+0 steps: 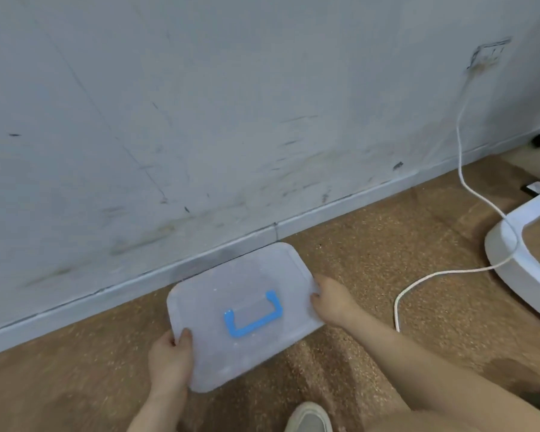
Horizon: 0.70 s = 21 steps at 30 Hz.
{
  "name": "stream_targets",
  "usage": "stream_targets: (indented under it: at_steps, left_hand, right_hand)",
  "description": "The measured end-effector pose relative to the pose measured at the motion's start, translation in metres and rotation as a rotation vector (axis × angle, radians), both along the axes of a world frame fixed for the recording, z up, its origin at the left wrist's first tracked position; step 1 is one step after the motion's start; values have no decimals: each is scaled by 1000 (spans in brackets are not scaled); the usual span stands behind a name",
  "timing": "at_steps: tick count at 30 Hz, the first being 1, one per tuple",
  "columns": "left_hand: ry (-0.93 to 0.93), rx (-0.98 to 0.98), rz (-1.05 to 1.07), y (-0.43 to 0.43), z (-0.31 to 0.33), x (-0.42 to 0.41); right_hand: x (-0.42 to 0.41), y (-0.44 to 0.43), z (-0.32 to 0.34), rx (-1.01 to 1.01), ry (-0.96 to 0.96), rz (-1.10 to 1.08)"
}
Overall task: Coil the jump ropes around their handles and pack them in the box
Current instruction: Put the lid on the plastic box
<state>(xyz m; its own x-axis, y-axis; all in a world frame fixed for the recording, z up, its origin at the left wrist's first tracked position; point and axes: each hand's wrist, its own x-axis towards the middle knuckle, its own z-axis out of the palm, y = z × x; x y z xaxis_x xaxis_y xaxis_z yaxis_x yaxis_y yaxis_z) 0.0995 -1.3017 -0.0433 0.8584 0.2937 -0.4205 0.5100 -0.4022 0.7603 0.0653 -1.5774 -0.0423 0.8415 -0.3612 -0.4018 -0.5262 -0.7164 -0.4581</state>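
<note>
Status: clear lidded box [206, 307] on the floor [371, 275] against the baseboard [138, 277]. The left hand [170, 357] grips its near corner, the right hand [332, 302] its right edge. No jump ropes in view. They may be packed inside, but the plastic is too cloudy to tell.

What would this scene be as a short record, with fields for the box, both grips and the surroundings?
box: translucent plastic, closed, on the brown floor beside the wall
handle: blue, lying flat on top
left grip: holds the box's near left corner, thumb on top
right grip: fingers curled at the right edge
jump ropes: none in view
nearby: white cable, white appliance base, a shoe
</note>
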Motion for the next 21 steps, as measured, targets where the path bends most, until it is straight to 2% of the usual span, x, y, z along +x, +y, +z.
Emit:
stream_targets:
  at_steps: [3,10,15,18,21]
  left_hand:
    - [64,122,-58,2,-24,-2]
    - [101,380,-213,1,-42,13]
    - [168,339,-178,9,-52,31]
    - [158,305,-211,13,-54,35]
    - [126,289,-197,11,-60,35]
  right_hand:
    - [2,9,-28,-49,18,12]
    - [13,8,-45,-120,-103,-68]
    - [19,9,-45,-173,-139,-89]
    - [24,2,-41,-109,-85,-169]
    - [28,-8,-42,126,-20,-362]
